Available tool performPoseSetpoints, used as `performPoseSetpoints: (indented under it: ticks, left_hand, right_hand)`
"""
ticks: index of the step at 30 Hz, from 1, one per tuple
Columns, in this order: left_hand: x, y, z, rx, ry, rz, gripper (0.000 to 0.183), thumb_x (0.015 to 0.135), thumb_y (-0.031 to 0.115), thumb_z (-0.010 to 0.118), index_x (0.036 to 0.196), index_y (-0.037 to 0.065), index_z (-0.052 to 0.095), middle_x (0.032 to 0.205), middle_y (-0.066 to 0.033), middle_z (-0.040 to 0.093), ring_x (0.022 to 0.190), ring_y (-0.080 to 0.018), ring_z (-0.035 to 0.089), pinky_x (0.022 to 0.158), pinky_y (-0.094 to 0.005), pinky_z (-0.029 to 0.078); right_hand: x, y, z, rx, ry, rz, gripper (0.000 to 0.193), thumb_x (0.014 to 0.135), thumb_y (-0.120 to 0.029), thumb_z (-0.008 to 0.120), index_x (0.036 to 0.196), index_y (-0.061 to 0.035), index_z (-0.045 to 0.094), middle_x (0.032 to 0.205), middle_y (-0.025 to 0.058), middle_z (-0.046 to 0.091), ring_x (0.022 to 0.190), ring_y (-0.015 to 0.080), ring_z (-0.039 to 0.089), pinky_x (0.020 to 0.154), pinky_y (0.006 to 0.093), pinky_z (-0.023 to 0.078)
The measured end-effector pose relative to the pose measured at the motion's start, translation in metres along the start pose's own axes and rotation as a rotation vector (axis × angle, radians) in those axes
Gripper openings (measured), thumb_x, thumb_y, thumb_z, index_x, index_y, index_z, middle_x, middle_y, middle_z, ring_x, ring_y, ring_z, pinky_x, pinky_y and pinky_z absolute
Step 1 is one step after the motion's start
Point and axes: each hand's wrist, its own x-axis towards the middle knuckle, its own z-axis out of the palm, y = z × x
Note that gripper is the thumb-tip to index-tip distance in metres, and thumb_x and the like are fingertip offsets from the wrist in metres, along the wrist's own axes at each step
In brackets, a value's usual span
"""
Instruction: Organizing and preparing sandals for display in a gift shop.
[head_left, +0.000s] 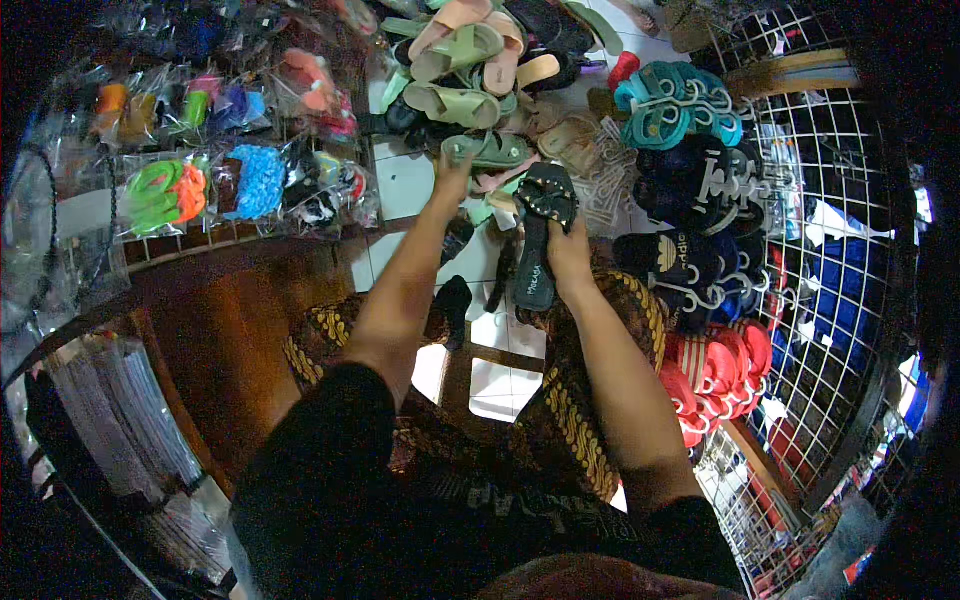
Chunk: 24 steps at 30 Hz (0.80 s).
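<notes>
My right hand [570, 252] is closed around the side of a black slide sandal [536, 275]. Its wide strap is dotted with small shiny studs, and the sandal hangs upright, strap end away from me. To the left, my left hand [453, 180] reaches to a grey-green sandal [492, 150] and grips its left end; the fingertips are partly hidden. Beyond it lies a loose heap of sandals, among them a sage green slide [452, 103] and a peach one [503, 72]. Beside the black sandal are clear plastic hangers [603, 180] in a tangle.
Teal [660, 120], navy [680, 255] and red sandals [715, 365] on hangers line the right, against a white wire grid [830, 200]. Bagged colourful goods [165, 195] hang at the left above a brown wooden panel [225, 330]. White floor tiles [405, 185] show between.
</notes>
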Motion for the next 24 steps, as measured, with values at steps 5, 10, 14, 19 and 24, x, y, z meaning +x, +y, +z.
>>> performPoseSetpoints:
  ticks: [5,10,14,19,24]
  left_hand:
    - [0.078,0.077,0.047,-0.213,0.012,0.022,0.101,0.075,0.045,0.078,0.148,0.023,0.012,0.146,-0.0205,0.031,0.123,-0.0401,0.044,0.082,-0.0617,0.048]
    - [0.082,0.009,0.102,0.307,0.12,0.326,0.086,0.074,0.036,0.08,0.138,0.004,0.031,0.132,-0.0223,0.049,0.117,-0.0359,0.052,0.094,-0.0441,0.045]
    - [0.056,-0.051,0.117,0.459,0.017,0.284,0.073,0.075,0.034,0.077,0.13,0.002,0.042,0.123,-0.022,0.056,0.111,-0.0355,0.056,0.092,-0.0423,0.046]
    - [0.002,-0.068,0.082,0.59,-0.299,0.074,0.055,0.078,0.035,0.072,0.121,0.005,0.054,0.111,-0.0211,0.062,0.102,-0.0362,0.061,0.085,-0.0451,0.049]
    - [0.002,-0.02,-0.001,0.745,-0.454,-0.244,0.041,0.08,0.036,0.067,0.111,0.008,0.066,0.1,-0.0201,0.068,0.093,-0.0369,0.066,0.077,-0.0478,0.052]
  right_hand:
    - [0.002,0.007,0.004,-0.168,-0.052,-0.035,0.043,0.094,-0.018,0.054,0.13,0.0022,0.045,0.123,0.0226,0.054,0.113,0.0346,0.052,0.098,0.0391,0.039]
    - [0.0,0.004,0.011,-0.161,0.006,-0.044,0.032,0.093,-0.012,0.053,0.123,-0.0017,0.049,0.114,0.0163,0.06,0.104,0.0277,0.057,0.093,0.0362,0.041]
    - [-0.006,-0.006,0.012,-0.105,-0.015,-0.034,0.035,0.092,-0.01,0.054,0.125,-0.0026,0.048,0.115,0.016,0.06,0.106,0.0283,0.057,0.093,0.0359,0.041]
    - [-0.008,-0.007,0.01,-0.055,-0.079,0.009,0.039,0.091,-0.009,0.054,0.129,-0.0037,0.046,0.115,0.0165,0.06,0.106,0.0281,0.057,0.093,0.036,0.042]
    - [-0.006,0.002,0.013,-0.104,-0.026,-0.119,0.041,0.092,-0.01,0.054,0.131,-0.0036,0.044,0.113,0.0187,0.061,0.104,0.0279,0.058,0.091,0.036,0.043]
